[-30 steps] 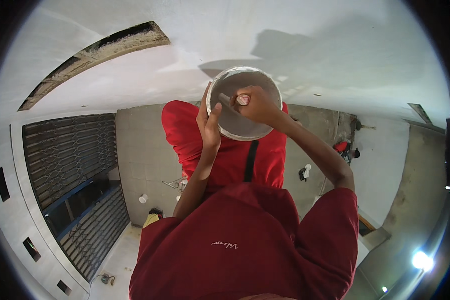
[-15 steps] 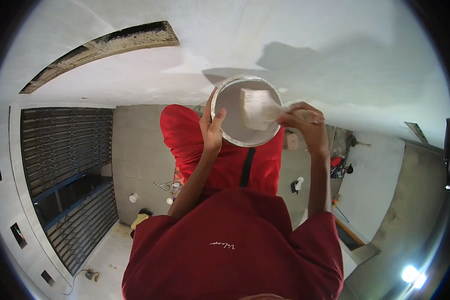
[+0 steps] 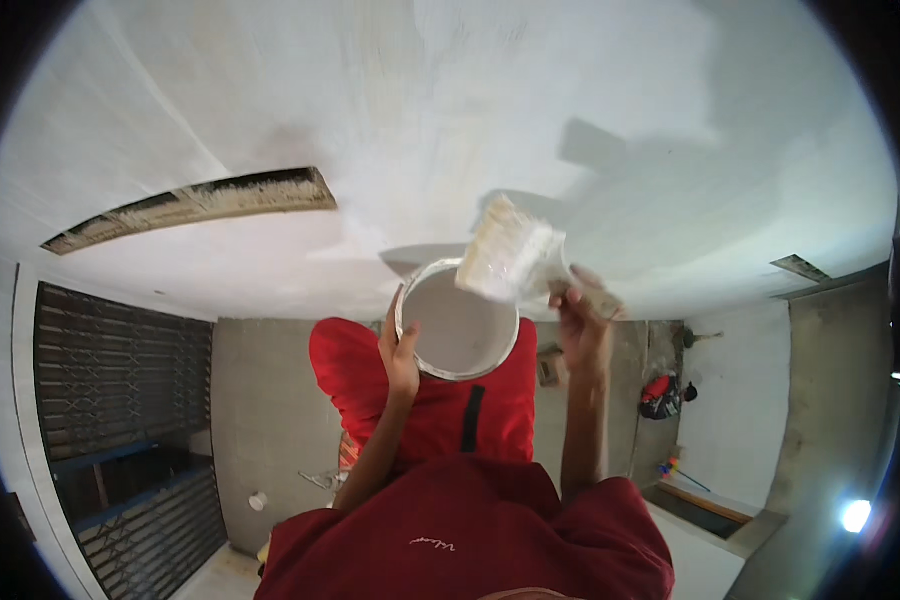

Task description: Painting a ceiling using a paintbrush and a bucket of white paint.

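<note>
One bucket (image 3: 462, 377), gripped at its edge between thumb and fingers of the left hand (image 3: 402, 358), was partly under the wide brush (image 3: 515, 258) clasped in the curled fingers of the right hand (image 3: 582, 322), and keeping it level there looked best against drips.

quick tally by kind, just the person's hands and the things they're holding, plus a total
Hands: 2, the left hand and the right hand
Buckets: 1, the round white-rimmed bucket in the left
Brushes: 1, the wide pale brush in the right
Total: 4
</note>
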Demonstrator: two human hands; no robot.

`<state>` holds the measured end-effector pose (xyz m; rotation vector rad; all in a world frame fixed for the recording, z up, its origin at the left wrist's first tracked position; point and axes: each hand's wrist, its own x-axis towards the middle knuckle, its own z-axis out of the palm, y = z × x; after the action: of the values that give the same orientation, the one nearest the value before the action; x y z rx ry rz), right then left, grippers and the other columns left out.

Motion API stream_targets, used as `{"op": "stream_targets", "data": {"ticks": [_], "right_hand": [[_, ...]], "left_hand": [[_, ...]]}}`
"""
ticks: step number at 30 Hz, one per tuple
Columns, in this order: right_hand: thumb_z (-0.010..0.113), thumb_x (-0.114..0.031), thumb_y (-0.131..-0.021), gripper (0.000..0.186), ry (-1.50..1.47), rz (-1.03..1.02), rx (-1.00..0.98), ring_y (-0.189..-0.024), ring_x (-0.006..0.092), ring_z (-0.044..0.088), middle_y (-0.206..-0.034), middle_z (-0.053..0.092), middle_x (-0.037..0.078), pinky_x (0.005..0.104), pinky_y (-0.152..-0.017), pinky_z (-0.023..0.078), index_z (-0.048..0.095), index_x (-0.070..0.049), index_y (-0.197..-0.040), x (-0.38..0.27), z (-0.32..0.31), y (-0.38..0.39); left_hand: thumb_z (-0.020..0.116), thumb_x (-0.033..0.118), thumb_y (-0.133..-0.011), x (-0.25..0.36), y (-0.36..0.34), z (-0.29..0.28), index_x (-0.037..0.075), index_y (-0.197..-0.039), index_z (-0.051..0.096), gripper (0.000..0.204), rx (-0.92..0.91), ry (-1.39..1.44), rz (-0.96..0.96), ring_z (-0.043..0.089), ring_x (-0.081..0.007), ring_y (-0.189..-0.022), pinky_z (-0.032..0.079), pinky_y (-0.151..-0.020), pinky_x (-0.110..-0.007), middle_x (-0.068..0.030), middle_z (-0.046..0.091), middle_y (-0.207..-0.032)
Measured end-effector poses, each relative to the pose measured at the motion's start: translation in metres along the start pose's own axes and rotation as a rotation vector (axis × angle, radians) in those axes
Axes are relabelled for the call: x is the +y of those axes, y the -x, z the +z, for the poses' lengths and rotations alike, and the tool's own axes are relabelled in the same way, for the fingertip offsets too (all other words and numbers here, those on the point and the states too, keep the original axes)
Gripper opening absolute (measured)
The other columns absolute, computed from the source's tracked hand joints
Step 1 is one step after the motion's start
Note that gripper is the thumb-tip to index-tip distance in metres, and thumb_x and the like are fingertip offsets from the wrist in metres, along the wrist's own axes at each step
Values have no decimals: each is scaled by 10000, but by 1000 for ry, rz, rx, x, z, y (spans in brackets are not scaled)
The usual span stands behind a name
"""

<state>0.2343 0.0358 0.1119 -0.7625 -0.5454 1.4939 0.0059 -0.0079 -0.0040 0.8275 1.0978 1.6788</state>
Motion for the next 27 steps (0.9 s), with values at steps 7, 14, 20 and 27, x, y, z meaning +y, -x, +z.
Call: {"op": "stream_targets", "data": {"ticks": [7, 14, 20, 27], "right_hand": [[697, 45, -755, 309, 1293, -1398, -405, -819, 227, 658, -1023, 665, 131, 305, -692, 554, 692, -17, -1058, -74, 143, -71], [673, -26, -697, 346, 1864, -1599, -475, -869, 210, 622, -1115, 572, 103, 316, -736, 554, 607, -31, -1036, -60, 134, -127], [695, 26, -677, 402, 1798, -1187, -696, -890, 245, 641, -1033, 618, 79, 343, -739, 569, 643, -36, -1071, -61, 140, -108], [688, -71, -741, 246, 1763, -1706, -580, -790, 165, 633, -927, 569, 22, 310, -607, 557, 613, -110, -972, -119, 206, -118]], "left_hand": [[515, 118, -855, 18, -3, 10, -55, -1406, 427, 584, -1, 8, -83, 439, -244, -1303, 292, -1107, -362, -153, 503, -1389], [507, 91, -851, 20, -7, 8, -48, -1407, 431, 579, -4, -19, -72, 448, -232, -1294, 302, -1100, -358, -142, 505, -1389], [558, 73, -893, 8, -5, 2, -56, -1422, 401, 567, -22, 52, -14, 464, -233, -1281, 322, -1091, -349, -151, 504, -1385], [520, 93, -865, 16, -5, 0, -50, -1408, 429, 568, 8, -3, -42, 470, -230, -1270, 325, -1084, -346, -140, 521, -1367]]}}
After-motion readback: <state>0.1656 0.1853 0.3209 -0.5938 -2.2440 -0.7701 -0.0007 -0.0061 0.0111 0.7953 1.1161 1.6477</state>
